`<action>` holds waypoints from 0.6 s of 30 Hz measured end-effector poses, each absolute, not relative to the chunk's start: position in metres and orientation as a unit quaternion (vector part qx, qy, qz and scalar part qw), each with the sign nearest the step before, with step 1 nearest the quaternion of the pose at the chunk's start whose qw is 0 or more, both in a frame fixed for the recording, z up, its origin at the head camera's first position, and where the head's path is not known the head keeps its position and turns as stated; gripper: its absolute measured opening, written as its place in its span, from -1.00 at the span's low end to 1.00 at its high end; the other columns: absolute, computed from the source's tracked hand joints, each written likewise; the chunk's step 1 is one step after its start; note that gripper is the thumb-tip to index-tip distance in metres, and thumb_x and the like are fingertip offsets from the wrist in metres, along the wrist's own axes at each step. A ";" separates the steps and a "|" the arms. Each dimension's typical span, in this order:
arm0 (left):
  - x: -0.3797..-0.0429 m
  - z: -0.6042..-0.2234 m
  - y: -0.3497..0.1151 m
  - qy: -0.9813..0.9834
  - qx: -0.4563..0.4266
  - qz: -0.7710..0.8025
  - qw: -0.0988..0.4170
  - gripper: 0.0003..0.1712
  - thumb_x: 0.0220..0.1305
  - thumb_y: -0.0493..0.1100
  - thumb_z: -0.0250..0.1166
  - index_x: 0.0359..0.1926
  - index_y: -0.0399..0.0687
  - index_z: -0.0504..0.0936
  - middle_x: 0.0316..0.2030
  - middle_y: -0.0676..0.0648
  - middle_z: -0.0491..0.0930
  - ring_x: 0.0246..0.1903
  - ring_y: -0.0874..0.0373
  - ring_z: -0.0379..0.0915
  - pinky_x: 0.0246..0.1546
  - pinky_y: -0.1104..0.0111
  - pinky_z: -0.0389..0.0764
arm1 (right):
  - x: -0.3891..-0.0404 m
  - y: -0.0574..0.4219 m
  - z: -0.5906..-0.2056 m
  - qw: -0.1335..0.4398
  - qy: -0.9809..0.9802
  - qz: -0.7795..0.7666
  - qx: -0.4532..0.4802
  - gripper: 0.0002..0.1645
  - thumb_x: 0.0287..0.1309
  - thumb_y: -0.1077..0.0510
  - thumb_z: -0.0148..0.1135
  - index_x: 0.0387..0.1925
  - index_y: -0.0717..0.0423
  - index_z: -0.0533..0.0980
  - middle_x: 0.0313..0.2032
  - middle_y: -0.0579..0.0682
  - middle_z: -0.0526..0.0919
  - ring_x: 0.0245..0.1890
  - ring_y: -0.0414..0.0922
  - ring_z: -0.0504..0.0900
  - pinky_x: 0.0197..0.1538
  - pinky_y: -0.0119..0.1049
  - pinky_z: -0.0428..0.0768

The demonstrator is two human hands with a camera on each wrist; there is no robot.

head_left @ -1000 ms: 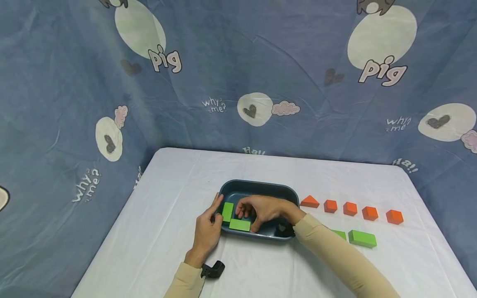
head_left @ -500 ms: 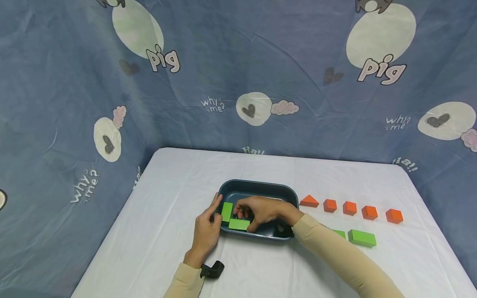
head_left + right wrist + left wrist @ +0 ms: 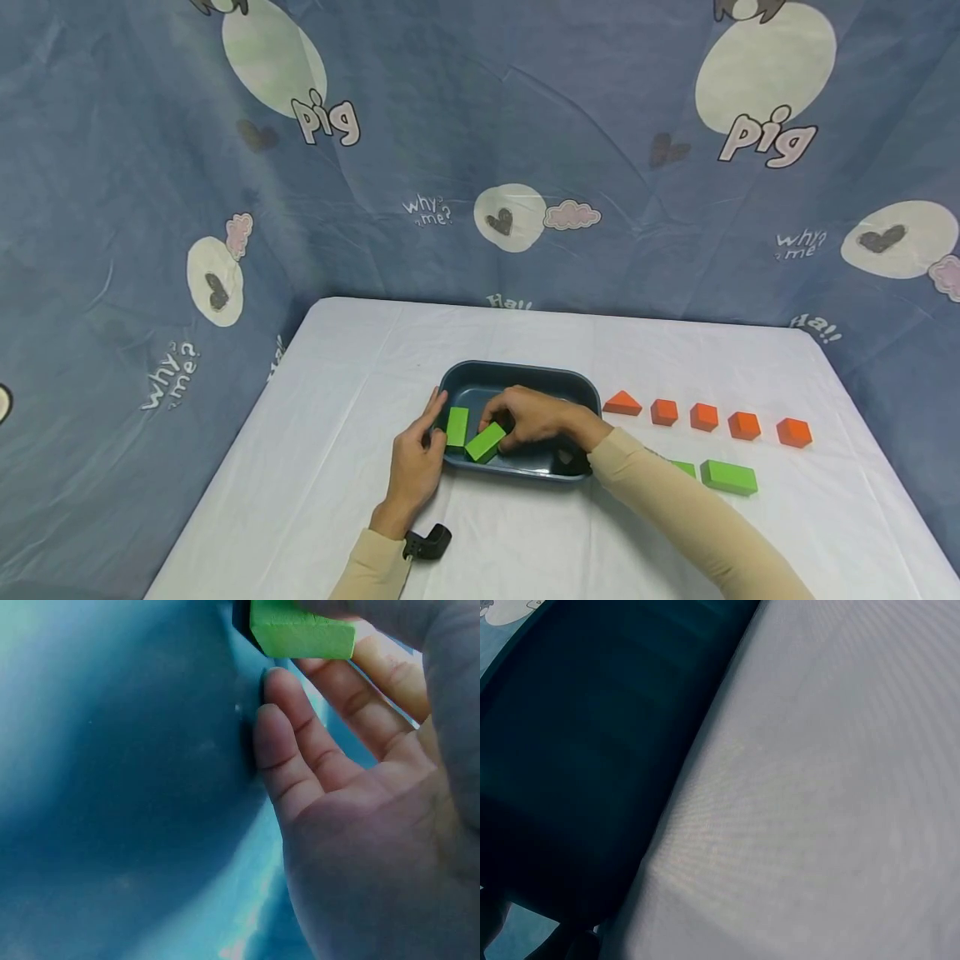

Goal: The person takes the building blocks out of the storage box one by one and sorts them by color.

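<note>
A dark blue tray stands on the white table, its long side fills the left of the left wrist view. My left hand rests at the tray's left end, fingers fairly straight along the rim and thumb at the edge. Inside the tray, my right hand pinches a green rectangular block between thumb and fingers. The right wrist view shows that green block at the top, with other fingers reaching past below it. A second green block lies along the left wall.
Right of the tray, an orange triangular block and several orange cube-like blocks form a row. Nearer lies a green block, with another green block partly behind the right sleeve. A patterned blue curtain hangs behind the table.
The green block under my right hand has turned from lying along the near wall to a slant, its right end farther from me. The left hand has stayed put.
</note>
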State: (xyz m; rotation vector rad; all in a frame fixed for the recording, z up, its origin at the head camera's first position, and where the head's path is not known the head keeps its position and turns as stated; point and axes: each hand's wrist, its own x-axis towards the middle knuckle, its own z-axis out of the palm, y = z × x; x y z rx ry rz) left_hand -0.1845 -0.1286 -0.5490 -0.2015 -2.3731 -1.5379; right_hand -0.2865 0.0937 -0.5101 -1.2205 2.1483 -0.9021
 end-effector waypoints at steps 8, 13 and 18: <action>-0.185 -0.550 -0.129 -0.824 -0.065 -0.542 0.149 -0.34 0.31 -0.46 0.07 0.41 -0.09 0.48 0.42 -0.03 0.35 0.39 0.16 0.27 0.31 0.58 0.23 | -0.291 0.097 -0.510 0.249 0.776 -0.359 -0.454 -0.59 0.02 0.36 0.50 -0.07 0.00 0.69 -0.20 -0.28 0.71 -0.32 -0.30 0.62 -0.15 -0.36 0.63; -0.185 -0.550 -0.127 -0.822 -0.066 -0.544 0.154 -0.34 0.30 -0.47 0.08 0.41 -0.09 0.48 0.41 -0.04 0.36 0.38 0.14 0.28 0.31 0.57 0.23 | -0.292 0.099 -0.506 0.240 0.781 -0.364 -0.446 -0.59 0.01 0.33 0.52 -0.07 -0.04 0.70 -0.26 -0.28 0.70 -0.39 -0.29 0.57 -0.26 -0.36 0.61; -0.185 -0.549 -0.126 -0.822 -0.064 -0.543 0.161 -0.35 0.29 -0.47 0.08 0.39 -0.10 0.50 0.40 -0.04 0.37 0.37 0.14 0.30 0.30 0.57 0.24 | -0.292 0.100 -0.500 0.246 0.778 -0.382 -0.434 -0.58 0.02 0.34 0.50 -0.07 -0.07 0.70 -0.30 -0.24 0.69 -0.44 -0.27 0.54 -0.32 -0.37 0.58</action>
